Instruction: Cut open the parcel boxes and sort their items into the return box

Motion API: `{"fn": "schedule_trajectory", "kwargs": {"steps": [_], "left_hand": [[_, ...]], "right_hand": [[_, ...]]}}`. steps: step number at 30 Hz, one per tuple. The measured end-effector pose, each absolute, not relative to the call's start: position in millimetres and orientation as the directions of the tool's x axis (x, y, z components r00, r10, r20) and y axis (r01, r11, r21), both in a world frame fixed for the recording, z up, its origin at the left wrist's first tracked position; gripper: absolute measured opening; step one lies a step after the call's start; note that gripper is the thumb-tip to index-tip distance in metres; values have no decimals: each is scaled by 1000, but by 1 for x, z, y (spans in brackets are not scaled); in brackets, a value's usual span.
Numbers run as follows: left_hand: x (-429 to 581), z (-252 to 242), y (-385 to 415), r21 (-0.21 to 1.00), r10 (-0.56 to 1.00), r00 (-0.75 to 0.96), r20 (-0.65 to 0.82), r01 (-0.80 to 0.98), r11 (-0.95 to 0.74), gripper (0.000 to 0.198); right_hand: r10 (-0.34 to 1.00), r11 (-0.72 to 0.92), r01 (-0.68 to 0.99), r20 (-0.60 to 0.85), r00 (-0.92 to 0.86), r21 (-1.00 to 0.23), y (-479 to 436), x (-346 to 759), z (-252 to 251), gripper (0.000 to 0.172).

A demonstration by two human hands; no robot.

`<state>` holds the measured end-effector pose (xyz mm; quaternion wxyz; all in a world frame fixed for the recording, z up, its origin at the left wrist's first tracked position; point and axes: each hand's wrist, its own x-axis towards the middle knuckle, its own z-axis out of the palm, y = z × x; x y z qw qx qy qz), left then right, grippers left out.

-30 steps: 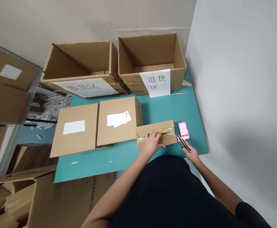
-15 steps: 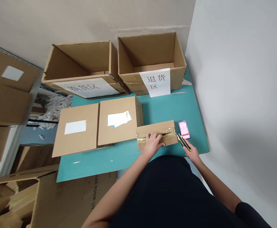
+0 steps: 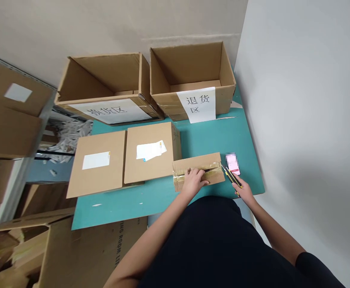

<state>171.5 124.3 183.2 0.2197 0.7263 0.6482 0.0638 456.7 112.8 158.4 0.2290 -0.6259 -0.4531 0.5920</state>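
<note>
My left hand rests on a small, flat cardboard box, its fingers curled over the box's front edge. Clear packing tape wraps the box's left end, and more tape crosses its right end. My right hand grips a yellow-and-black utility knife, with the blade end pointing toward the box's right end. Just beyond the knife lies a pink card, partly blurred. The box sits on a teal tabletop.
Two open cardboard boxes with Chinese paper labels stand along the far edge. Two flat cartons with white labels lie left of the small box. A wall runs along the table's right side. Stacked cartons fill the left.
The knife and my right hand have shifted slightly, and the view has moved a little. My left hand stays on the box.
</note>
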Motion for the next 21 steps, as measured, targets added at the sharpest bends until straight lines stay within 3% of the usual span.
{"fn": "schedule_trajectory", "kwargs": {"steps": [8, 21], "left_hand": [[169, 183, 131, 393, 968, 155, -199, 917, -66, 33], [165, 182, 136, 374, 955, 188, -229, 923, -92, 33]], "right_hand": [[818, -464, 341, -543, -190, -818, 124, 469, 156, 70], [809, -273, 471, -466, -360, -839, 169, 485, 161, 59]]}}
